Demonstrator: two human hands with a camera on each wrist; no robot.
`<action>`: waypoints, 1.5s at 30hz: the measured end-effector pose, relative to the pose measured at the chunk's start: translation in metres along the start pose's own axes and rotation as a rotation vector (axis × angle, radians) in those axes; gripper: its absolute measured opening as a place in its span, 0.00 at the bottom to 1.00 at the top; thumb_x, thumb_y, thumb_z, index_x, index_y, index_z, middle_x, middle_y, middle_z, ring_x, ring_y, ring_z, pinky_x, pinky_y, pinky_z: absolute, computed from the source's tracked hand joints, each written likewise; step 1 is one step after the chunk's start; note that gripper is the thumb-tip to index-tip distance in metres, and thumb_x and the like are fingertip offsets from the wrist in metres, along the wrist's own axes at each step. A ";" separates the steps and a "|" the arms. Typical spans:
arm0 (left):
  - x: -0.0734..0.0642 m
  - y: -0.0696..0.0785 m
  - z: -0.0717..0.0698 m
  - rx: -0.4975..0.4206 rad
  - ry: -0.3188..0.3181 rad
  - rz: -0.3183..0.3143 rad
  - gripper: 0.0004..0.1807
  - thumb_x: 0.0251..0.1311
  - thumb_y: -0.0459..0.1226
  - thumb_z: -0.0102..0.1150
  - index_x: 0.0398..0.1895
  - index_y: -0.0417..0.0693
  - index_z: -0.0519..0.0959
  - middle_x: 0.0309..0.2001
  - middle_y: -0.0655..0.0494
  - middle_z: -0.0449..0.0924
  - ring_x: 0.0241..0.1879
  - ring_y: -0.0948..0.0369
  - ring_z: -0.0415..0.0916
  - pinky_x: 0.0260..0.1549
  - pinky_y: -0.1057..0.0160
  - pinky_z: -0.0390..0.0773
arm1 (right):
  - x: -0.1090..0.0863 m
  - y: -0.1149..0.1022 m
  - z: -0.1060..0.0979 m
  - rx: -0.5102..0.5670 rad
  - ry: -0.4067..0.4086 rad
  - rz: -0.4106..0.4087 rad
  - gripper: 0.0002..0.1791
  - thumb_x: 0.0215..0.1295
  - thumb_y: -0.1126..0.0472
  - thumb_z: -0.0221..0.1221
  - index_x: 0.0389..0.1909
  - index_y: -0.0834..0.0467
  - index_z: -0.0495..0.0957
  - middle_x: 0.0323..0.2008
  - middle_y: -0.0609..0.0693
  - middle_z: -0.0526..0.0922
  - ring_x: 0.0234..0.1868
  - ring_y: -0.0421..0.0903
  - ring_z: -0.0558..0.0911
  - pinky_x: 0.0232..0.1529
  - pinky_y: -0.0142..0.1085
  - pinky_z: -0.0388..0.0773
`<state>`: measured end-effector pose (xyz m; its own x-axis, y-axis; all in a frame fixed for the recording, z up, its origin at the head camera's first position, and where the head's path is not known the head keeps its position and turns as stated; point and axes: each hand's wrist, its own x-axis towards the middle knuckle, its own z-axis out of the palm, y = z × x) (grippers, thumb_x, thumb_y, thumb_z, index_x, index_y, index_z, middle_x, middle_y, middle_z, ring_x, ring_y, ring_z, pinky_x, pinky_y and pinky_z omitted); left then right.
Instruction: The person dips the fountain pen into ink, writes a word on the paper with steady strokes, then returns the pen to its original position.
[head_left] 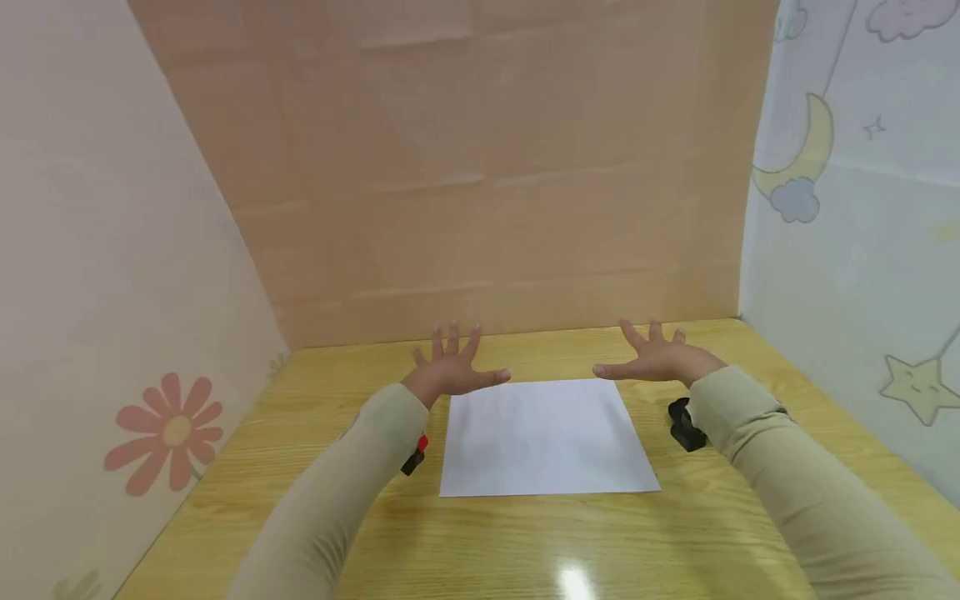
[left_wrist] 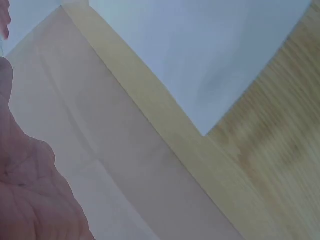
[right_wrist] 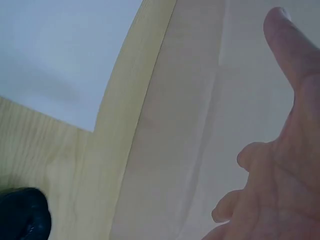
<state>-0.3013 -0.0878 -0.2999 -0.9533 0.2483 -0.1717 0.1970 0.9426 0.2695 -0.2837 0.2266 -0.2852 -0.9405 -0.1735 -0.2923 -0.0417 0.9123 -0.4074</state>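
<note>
A white sheet of paper [head_left: 551,437] lies flat on the wooden table. Over its far left corner, my left hand [head_left: 453,371] is held up with fingers spread and nothing in it. My right hand [head_left: 656,358] is raised near the far right corner, its fingers also spread, its thumb pointing inward. In the left wrist view the palm of the left hand [left_wrist: 35,190] shows at the left edge, away from the paper [left_wrist: 200,60]. The right wrist view has the right hand [right_wrist: 280,165] on the right, with the paper [right_wrist: 60,55] at the upper left.
Beside the right sleeve lies a black object [head_left: 686,427], seen also as a dark shape [right_wrist: 22,215] in the right wrist view. A small red and black object [head_left: 415,457] is partly hidden by the left sleeve. A tan backdrop [head_left: 480,183] and patterned side walls [head_left: 855,250] enclose the table [head_left: 465,542].
</note>
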 end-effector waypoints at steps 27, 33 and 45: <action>-0.003 -0.050 0.072 -0.186 0.002 0.035 0.59 0.48 0.68 0.52 0.74 0.51 0.35 0.73 0.39 0.28 0.71 0.40 0.26 0.62 0.33 0.36 | -0.030 0.084 0.037 0.326 -0.048 0.123 0.65 0.58 0.30 0.49 0.61 0.62 0.07 0.56 0.81 0.11 0.57 0.79 0.19 0.54 0.72 0.32; -0.004 -0.055 0.084 -0.247 0.005 0.056 0.61 0.49 0.63 0.59 0.73 0.43 0.34 0.72 0.36 0.33 0.71 0.41 0.31 0.64 0.37 0.40 | -0.040 0.095 0.047 0.393 -0.044 0.162 0.65 0.58 0.29 0.47 0.59 0.60 0.04 0.57 0.80 0.11 0.57 0.77 0.18 0.55 0.72 0.31; 0.001 -0.067 0.101 -0.404 -0.012 0.030 0.63 0.46 0.56 0.67 0.71 0.33 0.38 0.72 0.38 0.39 0.72 0.45 0.38 0.67 0.46 0.47 | -0.045 0.113 0.060 0.358 0.034 0.176 0.68 0.59 0.31 0.48 0.55 0.74 0.07 0.59 0.84 0.20 0.60 0.80 0.34 0.58 0.69 0.46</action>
<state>-0.2922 -0.1283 -0.4143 -0.9452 0.2794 -0.1688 0.1166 0.7719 0.6249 -0.2256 0.3151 -0.3694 -0.9337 -0.0083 -0.3578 0.2355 0.7386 -0.6316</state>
